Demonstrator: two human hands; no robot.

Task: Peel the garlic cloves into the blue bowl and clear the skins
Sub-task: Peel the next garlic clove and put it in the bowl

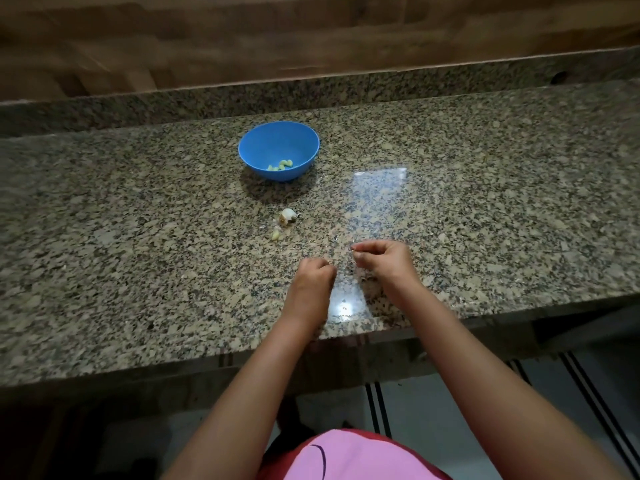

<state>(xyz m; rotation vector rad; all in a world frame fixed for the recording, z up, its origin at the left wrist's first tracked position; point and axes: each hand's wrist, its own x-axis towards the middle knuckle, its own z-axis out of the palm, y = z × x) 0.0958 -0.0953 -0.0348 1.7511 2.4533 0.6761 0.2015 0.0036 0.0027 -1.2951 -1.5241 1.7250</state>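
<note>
Fingertips (pixel 360 250) of the right hand (pixel 382 263) pinch a tiny scrap (pixel 353 248); the left hand (pixel 313 275) is curled, contents hidden. Best carried off lightly, clear of the blue bowl (pixel 263 147).

Bare counter (pixel 485 202) L & R of blue bowl (pixel 277 142); garlic scraps (pixel 287 216) near its front.

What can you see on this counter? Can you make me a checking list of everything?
Surface: speckled granite counter, with a shiny patch of glare.
Job's things: blue bowl holding a few peeled cloves; partly stripped garlic head and one loose clove in front of it.
Clutter: tiny pale flecks near the front edge.
Hands: left hand curled, contents hidden; right hand pinches a small scrap.
Cables: nothing seen.
Surroundings: wooden wall, tiled floor.
</note>
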